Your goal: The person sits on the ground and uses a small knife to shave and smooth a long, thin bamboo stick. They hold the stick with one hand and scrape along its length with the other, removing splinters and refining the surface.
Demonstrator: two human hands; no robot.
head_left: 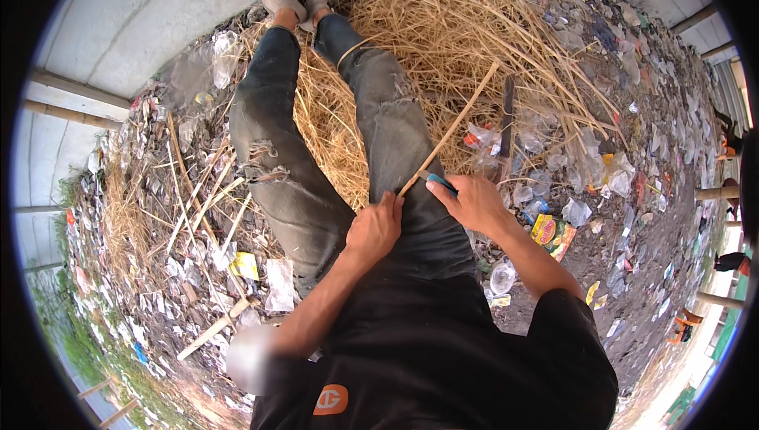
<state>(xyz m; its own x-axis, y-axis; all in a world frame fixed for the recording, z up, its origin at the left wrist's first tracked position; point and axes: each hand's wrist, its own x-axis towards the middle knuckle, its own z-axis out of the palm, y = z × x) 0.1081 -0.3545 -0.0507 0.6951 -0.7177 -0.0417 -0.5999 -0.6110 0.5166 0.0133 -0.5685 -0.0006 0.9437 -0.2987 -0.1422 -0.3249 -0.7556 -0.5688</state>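
Observation:
My left hand is closed around the near end of a thin bamboo-like stick, which slants away to the upper right across my right thigh. My right hand grips a small cutter with a teal handle, its short tip against the stick just beyond my left fingers. Both hands are close together above my lap. How sharp or long the cutter's blade is I cannot make out. A heap of pale shavings and strips lies between and to the right of my outstretched legs.
A dark flat blade, like a machete, lies right of the stick. Split bamboo pieces are scattered on the left. Plastic litter and a yellow-green packet cover the ground. A pale wall stands beyond my feet.

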